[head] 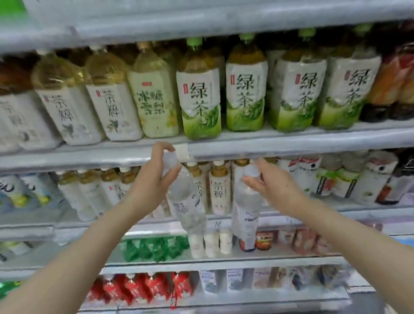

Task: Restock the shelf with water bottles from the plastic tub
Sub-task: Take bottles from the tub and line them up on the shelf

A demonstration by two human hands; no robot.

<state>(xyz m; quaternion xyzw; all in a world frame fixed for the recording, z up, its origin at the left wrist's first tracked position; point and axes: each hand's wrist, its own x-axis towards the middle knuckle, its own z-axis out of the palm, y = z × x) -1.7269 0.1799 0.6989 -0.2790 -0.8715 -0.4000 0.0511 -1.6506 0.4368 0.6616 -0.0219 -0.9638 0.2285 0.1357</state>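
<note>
The left hand (151,182) gripped a clear plastic water bottle (186,201) by its neck, and the right hand (272,185) gripped a second clear water bottle (246,212) the same way. Both bottles hung before the grey metal shelf (304,141), below large green tea bottles (198,92).

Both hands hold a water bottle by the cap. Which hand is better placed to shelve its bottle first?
Probably the left hand: its water bottle hangs higher, its cap near the shelf edge.

grey shelf (304,141), large tea bottles (199,99)
</note>
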